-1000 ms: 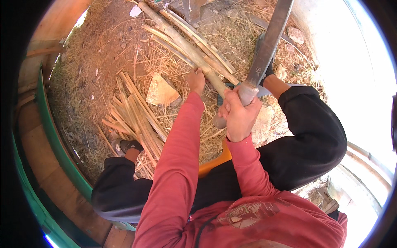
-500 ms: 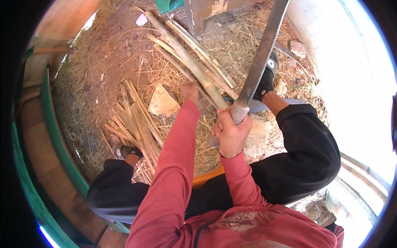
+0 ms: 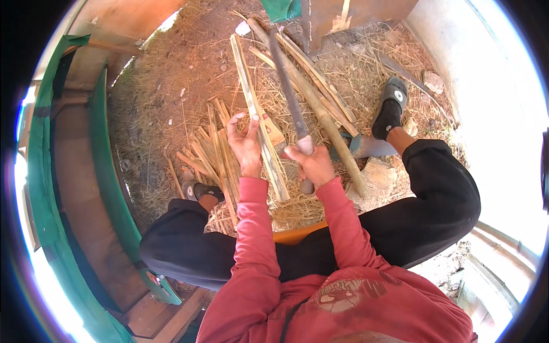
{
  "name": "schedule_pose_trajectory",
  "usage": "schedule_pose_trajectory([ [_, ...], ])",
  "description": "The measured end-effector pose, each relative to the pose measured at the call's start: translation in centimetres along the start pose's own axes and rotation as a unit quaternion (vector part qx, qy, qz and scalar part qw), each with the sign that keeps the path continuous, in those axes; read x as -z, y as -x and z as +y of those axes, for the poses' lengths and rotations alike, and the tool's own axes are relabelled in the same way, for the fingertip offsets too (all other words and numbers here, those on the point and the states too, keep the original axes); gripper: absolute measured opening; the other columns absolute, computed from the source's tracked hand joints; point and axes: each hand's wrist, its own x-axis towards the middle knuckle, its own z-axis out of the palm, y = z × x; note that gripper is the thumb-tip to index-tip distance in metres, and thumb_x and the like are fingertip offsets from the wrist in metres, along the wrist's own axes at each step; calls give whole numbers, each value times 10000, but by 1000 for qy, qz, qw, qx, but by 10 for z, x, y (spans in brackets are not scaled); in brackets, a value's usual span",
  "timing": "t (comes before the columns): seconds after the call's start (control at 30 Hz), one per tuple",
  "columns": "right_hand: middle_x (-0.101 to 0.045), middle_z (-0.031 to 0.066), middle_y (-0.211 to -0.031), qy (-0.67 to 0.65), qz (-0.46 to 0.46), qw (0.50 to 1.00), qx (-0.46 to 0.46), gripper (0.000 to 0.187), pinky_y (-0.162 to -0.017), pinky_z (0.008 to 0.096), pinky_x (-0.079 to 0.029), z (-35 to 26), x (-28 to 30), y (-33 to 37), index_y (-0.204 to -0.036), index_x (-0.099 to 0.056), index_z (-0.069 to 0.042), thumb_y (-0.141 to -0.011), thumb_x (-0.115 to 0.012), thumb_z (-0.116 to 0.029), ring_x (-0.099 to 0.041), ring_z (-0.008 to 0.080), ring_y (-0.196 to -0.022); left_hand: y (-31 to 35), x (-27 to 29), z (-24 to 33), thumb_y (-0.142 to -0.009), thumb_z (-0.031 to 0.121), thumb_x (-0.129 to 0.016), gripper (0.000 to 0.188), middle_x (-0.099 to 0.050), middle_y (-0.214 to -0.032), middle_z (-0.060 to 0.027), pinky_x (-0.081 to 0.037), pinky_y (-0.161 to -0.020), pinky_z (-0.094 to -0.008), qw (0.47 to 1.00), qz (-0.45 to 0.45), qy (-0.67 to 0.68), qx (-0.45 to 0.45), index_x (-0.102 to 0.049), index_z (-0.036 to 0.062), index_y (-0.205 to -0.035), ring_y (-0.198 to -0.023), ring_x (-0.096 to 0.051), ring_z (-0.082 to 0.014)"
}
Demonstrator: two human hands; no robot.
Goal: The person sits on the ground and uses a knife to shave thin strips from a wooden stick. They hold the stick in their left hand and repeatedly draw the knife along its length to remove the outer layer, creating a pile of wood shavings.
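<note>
My left hand (image 3: 246, 146) grips a long split piece of bamboo (image 3: 249, 88), with the thumb laid on its face and some fingers spread beside it. The piece slants from far left down toward my lap. In my right hand (image 3: 318, 164) is the pale wrapped handle of a machete, fingers closed round it. Its long dark blade (image 3: 287, 86) points away from me and a little left, just right of the split piece and apart from it near the hands. Under the blade lies a round bamboo pole (image 3: 326, 117) on the ground.
More split bamboo (image 3: 329, 86) lies by the pole. A heap of strips (image 3: 220, 154) is near my left foot. Behind my left hand is a pale block (image 3: 273, 131); a stone (image 3: 374, 177) sits by the pole's near end. A green-edged wooden structure (image 3: 106, 166) stands left, a white wall (image 3: 480, 68) right.
My left hand has come up from the bamboo on the ground with a split piece in it. The machete has swung from pointing up right to pointing up left, and the view has shifted.
</note>
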Motion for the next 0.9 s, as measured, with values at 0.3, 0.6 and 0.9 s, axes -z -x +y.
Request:
schedule_pose_trajectory([
  [0.3,-647,34,-723,-3,-112,993,39,254,-359,210,-349,8,-33,12,-952,-656,26,-801,-770,-142,-542,59,-484,43,16,62,-892,0,-607,351,-671,-1087,-237,-557,-739,-347,959,3,-285,4,-513,34,-1229,-852,-693,-241],
  [0.6,-579,46,-611,-134,-99,986,-25,295,-350,249,-364,0,-38,20,-832,-639,25,-815,-753,-247,-461,95,-404,115,31,95,-749,-30,-678,385,-668,-1172,-124,-473,-976,-427,814,-211,-450,-300,-661,91,-1114,-1150,-606,-298],
  [0.9,-526,28,-523,128,-51,987,83,370,-438,316,-394,-1,-39,30,-702,-619,-20,-846,-728,-343,-490,121,-439,32,27,143,-969,342,-542,289,-580,-719,-100,-450,-682,-307,926,79,-46,-367,-479,82,-859,-681,-551,-199],
])
